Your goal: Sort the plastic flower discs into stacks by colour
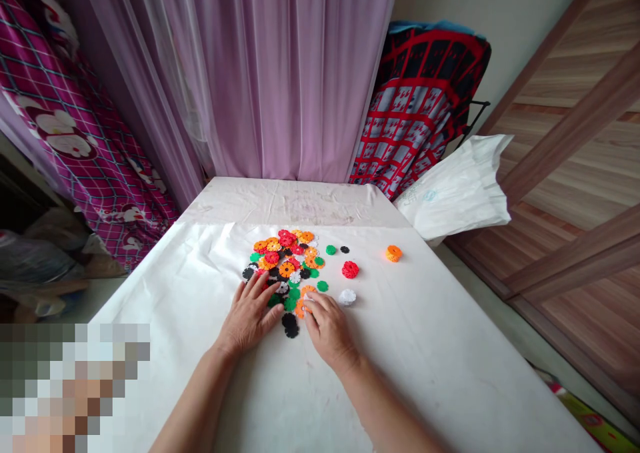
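Note:
Notched plastic snowflake discs in red, orange, green, black and white lie in a loose pile (287, 268) on the white-covered table. My left hand (251, 311) rests on the pile's near left side, fingers spread and open. Close by, my right hand (327, 325) is closed in a pinch at the pile's near right edge. A white disc (308, 297) shows partly between its fingertips, above orange discs. Black discs (290, 325) lie between the two hands. Right of the pile stand small stacks: white discs (347, 297), red discs (351, 269), orange discs (393, 253) and green discs (331, 249).
A single black disc (345, 249) lies beside the green stack. The white table cover (425, 353) has creases at the left. A white bag (457, 189) hangs at the table's far right edge. Purple curtains (290, 73) hang behind, and a wooden cabinet (575, 159) stands right.

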A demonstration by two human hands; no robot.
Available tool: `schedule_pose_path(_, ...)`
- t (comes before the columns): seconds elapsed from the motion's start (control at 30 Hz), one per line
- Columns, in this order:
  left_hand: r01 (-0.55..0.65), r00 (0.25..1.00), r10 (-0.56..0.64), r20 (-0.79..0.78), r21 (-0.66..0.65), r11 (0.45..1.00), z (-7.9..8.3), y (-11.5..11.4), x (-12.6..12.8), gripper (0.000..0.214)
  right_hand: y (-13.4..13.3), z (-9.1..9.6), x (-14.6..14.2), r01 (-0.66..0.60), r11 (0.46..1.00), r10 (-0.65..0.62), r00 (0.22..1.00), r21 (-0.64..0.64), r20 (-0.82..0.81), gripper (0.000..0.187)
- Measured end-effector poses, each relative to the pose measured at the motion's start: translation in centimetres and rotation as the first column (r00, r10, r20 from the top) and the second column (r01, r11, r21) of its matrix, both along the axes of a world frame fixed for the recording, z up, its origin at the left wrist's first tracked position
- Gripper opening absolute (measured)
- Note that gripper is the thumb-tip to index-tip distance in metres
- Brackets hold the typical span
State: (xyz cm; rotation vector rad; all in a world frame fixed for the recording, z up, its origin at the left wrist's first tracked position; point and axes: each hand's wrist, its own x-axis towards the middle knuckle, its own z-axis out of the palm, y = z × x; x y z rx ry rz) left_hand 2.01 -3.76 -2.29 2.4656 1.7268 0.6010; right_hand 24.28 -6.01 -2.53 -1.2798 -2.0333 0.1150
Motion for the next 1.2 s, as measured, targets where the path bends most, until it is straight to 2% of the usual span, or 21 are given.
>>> schedule_pose_path(0.1, 0.076, 0.995, -0.076, -0.062, -0.008, 0.997, -0.2, -2.0, 1.1, 0.068, 0.3, -0.6, 0.2, 0.033, 0.999, -0.037, 0.993, -0.035, -0.109, 0.033)
schedule_pose_path(0.17, 0.085, 0.992, -0.086, -0.097, -0.012, 0.996, -0.2, -2.8, 1.9, 0.066, 0.4, -0.7, 0.2, 0.028, 0.995, -0.042, 0.988, -0.095, -0.15, 0.034)
schedule_pose_path(0.23, 0.039, 0.993, -0.039, -0.108, 0.002, 0.999, -0.1, -3.2, 2.7, 0.054, 0.5, -0.6, 0.1, -0.011, 0.989, -0.022, 0.976, -0.149, -0.218, 0.034)
schedule_pose_path(0.3, -0.055, 0.993, 0.058, -0.099, 0.028, 0.998, 0.1, -3.4, 3.2, 0.044, 0.7, -0.6, 0.3, -0.025, 0.984, -0.03, 0.951, -0.174, -0.307, 0.034)
schedule_pose_path(0.4, -0.192, 0.977, 0.198, -0.084, 0.075, 0.979, 0.4, -3.8, 3.7, 0.041, 1.2, -0.8, 0.6, 0.053, 0.985, -0.109, 0.929, -0.164, -0.353, 0.033)
schedule_pose_path(0.47, -0.193, 0.976, 0.202, -0.081, 0.113, 0.975, 0.6, -4.2, 4.1, 0.043, 1.4, -1.0, 0.7, 0.107, 0.984, -0.148, 0.937, -0.144, -0.316, 0.033)
schedule_pose_path(0.57, -0.055, 0.991, 0.073, -0.112, 0.149, 0.987, 0.6, -4.5, 4.7, 0.046, 1.5, -0.9, 0.5, 0.131, 0.981, -0.161, 0.961, -0.143, -0.224, 0.033)
schedule_pose_path(0.63, -0.009, 0.989, 0.031, -0.142, 0.152, 0.988, 0.5, -4.4, 4.8, 0.043, 1.5, -0.6, 0.3, 0.125, 0.979, -0.15, 0.977, -0.163, -0.149, 0.034)
schedule_pose_path(0.77, -0.073, 0.987, 0.096, -0.132, 0.166, 0.983, 0.2, -4.0, 4.1, 0.042, 1.8, 0.6, -0.1, 0.138, 0.964, -0.141, 0.99, -0.226, -0.001, 0.033)
schedule_pose_path(0.87, -0.135, 0.982, 0.155, -0.107, 0.174, 0.975, 0.0, -4.1, 3.5, 0.041, 2.0, 0.9, -0.4, 0.145, 0.956, -0.137, 0.989, -0.256, 0.048, 0.032)
schedule_pose_path(1.03, -0.176, 0.981, 0.187, -0.052, 0.161, 0.971, -0.3, -4.2, 3.5, 0.041, 1.5, 0.2, -0.3, 0.132, 0.979, -0.14, 0.989, -0.156, -0.042, 0.033)
schedule_pose_path(1.13, -0.163, 0.987, 0.162, 0.025, 0.169, 0.972, -0.6, -4.1, 3.2, 0.042, 1.2, 0.2, 2.1, 0.212, 0.976, -0.216, 0.968, -0.047, -0.128, 0.028)
schedule_pose_path(1.2, -0.157, 0.984, 0.139, 0.111, 0.171, 0.973, -0.8, -3.9, 2.8, 0.041, 1.2, 0.5, 4.7, 0.316, 0.949, -0.307, 0.935, 0.023, -0.179, 0.026)
